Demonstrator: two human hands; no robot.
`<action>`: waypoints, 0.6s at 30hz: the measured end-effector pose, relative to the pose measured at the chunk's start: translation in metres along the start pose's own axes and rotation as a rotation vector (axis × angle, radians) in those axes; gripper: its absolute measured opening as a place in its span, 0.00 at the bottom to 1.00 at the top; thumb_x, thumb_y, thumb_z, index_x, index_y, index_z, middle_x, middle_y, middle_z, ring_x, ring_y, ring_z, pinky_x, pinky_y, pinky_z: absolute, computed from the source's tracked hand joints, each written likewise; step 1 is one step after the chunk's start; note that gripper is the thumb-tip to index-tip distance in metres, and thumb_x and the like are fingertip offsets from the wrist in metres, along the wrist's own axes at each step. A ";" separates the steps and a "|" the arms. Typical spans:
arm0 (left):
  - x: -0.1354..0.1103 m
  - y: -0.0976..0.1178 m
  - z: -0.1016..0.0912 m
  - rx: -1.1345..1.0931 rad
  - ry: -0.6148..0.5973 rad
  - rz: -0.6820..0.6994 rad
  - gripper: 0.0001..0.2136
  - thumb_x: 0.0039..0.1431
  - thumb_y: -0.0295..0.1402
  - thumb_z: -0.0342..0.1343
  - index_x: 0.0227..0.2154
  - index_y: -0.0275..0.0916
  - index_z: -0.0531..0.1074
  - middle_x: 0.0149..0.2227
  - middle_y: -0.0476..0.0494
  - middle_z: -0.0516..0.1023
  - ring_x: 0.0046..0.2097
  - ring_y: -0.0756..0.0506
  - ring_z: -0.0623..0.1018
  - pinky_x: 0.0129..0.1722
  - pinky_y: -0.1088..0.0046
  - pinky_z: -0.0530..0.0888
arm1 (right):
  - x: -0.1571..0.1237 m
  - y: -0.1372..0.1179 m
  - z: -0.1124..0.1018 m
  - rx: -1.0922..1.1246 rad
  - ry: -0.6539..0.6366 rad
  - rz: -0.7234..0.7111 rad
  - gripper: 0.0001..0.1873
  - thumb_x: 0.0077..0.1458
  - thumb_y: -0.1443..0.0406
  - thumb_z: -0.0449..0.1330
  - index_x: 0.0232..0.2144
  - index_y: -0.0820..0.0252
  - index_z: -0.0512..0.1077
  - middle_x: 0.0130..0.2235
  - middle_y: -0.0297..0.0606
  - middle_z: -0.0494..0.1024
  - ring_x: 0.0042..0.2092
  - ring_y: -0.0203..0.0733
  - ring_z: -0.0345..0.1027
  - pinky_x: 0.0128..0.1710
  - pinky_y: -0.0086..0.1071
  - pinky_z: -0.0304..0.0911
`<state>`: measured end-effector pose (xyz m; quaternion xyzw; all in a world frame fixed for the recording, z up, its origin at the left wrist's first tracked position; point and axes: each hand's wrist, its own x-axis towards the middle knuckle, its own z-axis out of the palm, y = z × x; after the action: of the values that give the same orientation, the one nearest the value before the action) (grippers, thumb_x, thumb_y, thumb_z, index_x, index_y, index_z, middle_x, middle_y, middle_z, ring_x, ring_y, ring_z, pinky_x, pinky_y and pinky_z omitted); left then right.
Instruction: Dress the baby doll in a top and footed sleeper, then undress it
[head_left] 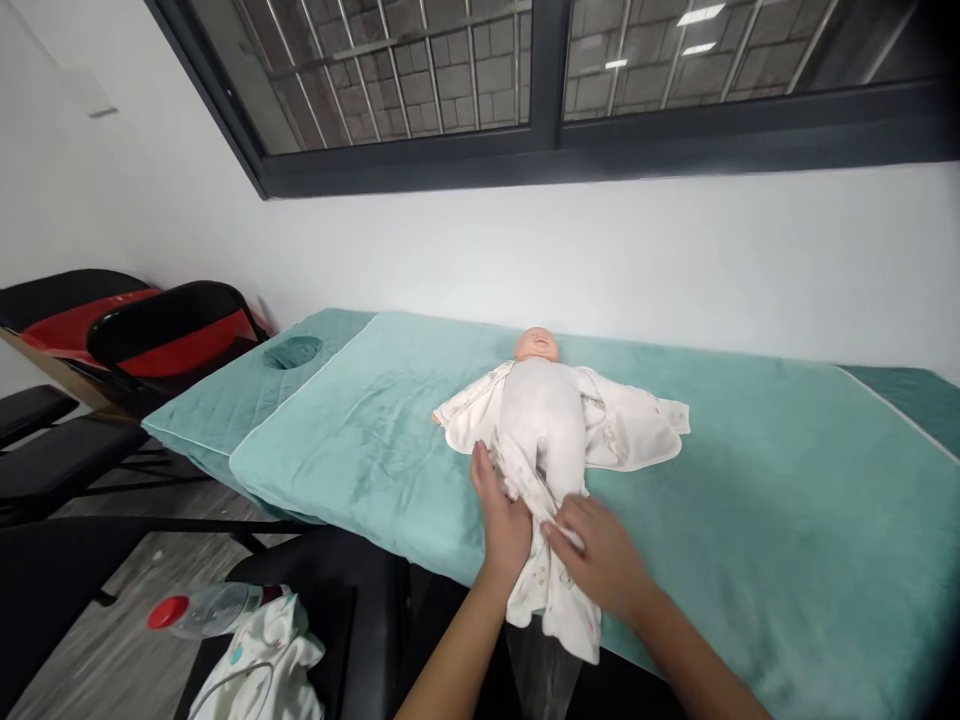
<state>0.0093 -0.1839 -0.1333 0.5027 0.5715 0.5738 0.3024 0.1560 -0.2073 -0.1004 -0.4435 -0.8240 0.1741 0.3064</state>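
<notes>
A doll in a whitish body suit lies on its back on a green bed, its head toward the wall and its legs pointing at the person. Both hands are at the doll's lower end, just beyond its legs, so that its belly and head lie farther off, past the fingertips. The left hand is beside the doll's leg on the left of the picture, its thumb and fingers spread apart, with the white printed trousers running along its inner side; whether it grips the fabric cannot be told. The right hand is just below the other leg, fingers curled and thumb pressed in, pinching a fold of the trousers between the two hands. The upper part of the trousers is bunched over the leg nearer the left hand, while their lower ends hang below the hands at the near edge of the bed. Farther up, well apart from the right hand, a white printed shirt lies opened out around the doll's upper body, one sleeve stretched out to the right.
</notes>
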 end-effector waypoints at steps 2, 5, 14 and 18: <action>0.002 0.001 -0.001 0.063 0.003 0.116 0.27 0.60 0.32 0.55 0.62 0.48 0.59 0.72 0.45 0.41 0.71 0.39 0.47 0.69 0.56 0.52 | -0.017 -0.013 0.005 -0.003 -0.060 -0.059 0.14 0.63 0.61 0.52 0.24 0.53 0.58 0.28 0.36 0.69 0.33 0.44 0.65 0.35 0.41 0.60; 0.006 -0.001 -0.008 0.133 -0.058 0.246 0.09 0.58 0.31 0.57 0.42 0.44 0.75 0.67 0.45 0.58 0.70 0.37 0.53 0.66 0.52 0.57 | -0.024 -0.014 0.004 0.021 -0.069 -0.033 0.11 0.62 0.62 0.54 0.27 0.53 0.60 0.30 0.36 0.70 0.35 0.45 0.67 0.35 0.40 0.63; -0.018 -0.008 -0.069 0.215 -0.258 0.325 0.01 0.56 0.32 0.57 0.30 0.42 0.73 0.32 0.47 0.77 0.39 0.44 0.76 0.49 0.60 0.71 | 0.002 0.007 -0.008 -0.067 -0.135 0.087 0.15 0.60 0.63 0.56 0.50 0.49 0.68 0.43 0.38 0.68 0.38 0.43 0.69 0.36 0.35 0.66; -0.054 0.003 -0.074 0.052 -0.281 -0.156 0.04 0.56 0.34 0.58 0.32 0.40 0.72 0.31 0.48 0.75 0.34 0.46 0.72 0.34 0.72 0.68 | 0.007 0.004 -0.010 -0.085 -0.193 0.059 0.13 0.61 0.65 0.54 0.47 0.49 0.71 0.42 0.37 0.66 0.38 0.42 0.68 0.38 0.35 0.66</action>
<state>-0.0412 -0.2600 -0.1315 0.5398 0.5754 0.4578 0.4098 0.1624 -0.1992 -0.0930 -0.4616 -0.8429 0.1898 0.2012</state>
